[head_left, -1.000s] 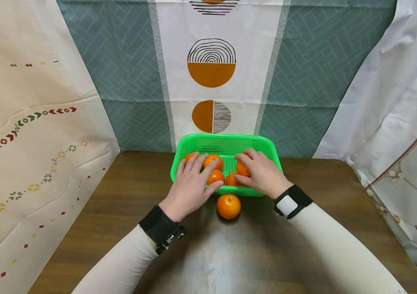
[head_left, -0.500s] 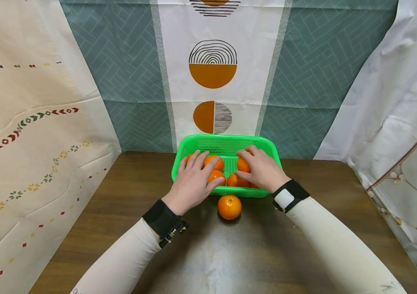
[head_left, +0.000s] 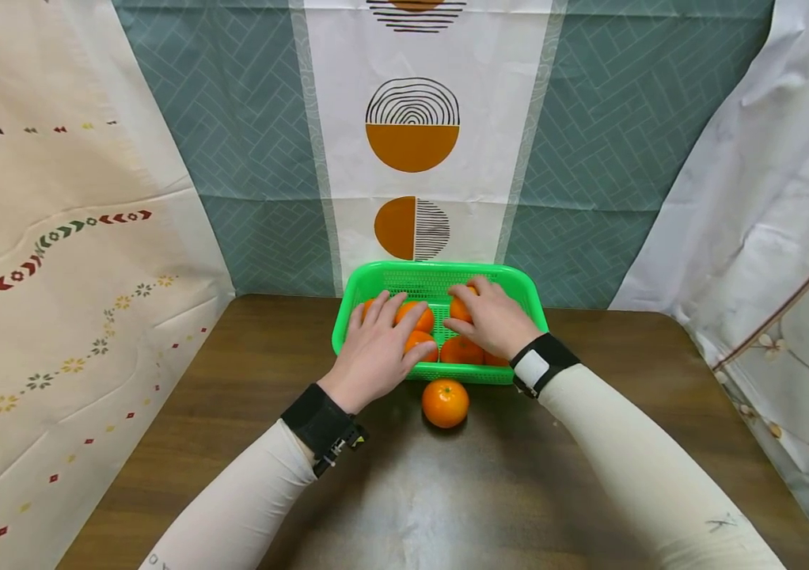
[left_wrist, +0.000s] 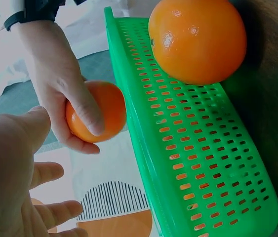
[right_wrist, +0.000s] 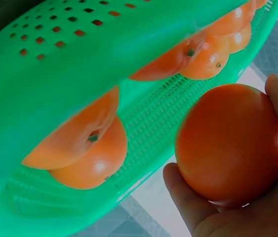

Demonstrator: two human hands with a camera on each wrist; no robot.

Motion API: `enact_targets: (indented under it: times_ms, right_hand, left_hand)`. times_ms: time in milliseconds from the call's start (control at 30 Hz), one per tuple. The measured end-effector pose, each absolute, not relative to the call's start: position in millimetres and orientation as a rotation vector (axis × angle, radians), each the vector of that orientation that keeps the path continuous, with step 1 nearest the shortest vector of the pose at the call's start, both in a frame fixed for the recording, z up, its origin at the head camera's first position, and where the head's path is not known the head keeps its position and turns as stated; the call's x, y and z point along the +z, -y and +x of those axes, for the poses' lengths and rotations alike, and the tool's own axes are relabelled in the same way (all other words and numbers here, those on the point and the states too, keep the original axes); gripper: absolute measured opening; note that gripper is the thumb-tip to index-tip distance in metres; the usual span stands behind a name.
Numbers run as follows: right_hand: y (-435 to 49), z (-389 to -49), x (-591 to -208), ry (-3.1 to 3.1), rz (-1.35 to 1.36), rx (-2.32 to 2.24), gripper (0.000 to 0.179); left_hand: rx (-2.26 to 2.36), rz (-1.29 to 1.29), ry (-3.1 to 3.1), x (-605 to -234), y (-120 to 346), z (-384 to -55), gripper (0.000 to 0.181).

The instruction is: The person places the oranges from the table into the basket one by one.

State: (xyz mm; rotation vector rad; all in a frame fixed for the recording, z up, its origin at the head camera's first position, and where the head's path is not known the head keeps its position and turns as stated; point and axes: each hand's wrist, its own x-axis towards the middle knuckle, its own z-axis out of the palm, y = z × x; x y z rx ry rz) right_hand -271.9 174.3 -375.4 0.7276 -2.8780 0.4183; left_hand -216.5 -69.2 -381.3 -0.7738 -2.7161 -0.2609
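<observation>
My right hand (head_left: 503, 323) grips an orange (right_wrist: 230, 145) between thumb and fingers, above the right half of a green plastic basket (head_left: 527, 291). In the left wrist view the held orange (left_wrist: 99, 112) hangs over the basket rim. Over the left half of the basket, my left hand (head_left: 370, 352) is spread with its fingers apart and nothing in its grasp. Several oranges (head_left: 461, 350) lie in the basket, some partly hidden by the hands. One more orange (head_left: 445, 403) sits on the table just in front of the basket.
The basket stands at the back of a brown wooden table (head_left: 248, 364). Right behind it hangs a patterned curtain (head_left: 262, 198). Light cloths (head_left: 41, 317) drape along the left and right sides.
My right hand has moved left and slightly up with the orange in its grip. The left hand has stayed almost in place over the basket.
</observation>
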Motion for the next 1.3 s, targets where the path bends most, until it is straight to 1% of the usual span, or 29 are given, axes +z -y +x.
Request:
enact_targets:
  times_ms: [167,600,1300]
  right_hand:
    - [-168,-279,-375,2.914,0.743,0.41,0.055]
    - [-159,-299,-381,2.963,0.723,0.435,0.052]
    - [-144,-323,-378,3.109,0.688,0.391,0.053]
  left_hand:
    - [-0.274,-0.769,2.726,-382,70,-219,0.066]
    - [-0.248,-0.741,2.771,-383,70,-232,0.069]
    - [-0.188,-0.682,2.83,-379,71,-242,0.07]
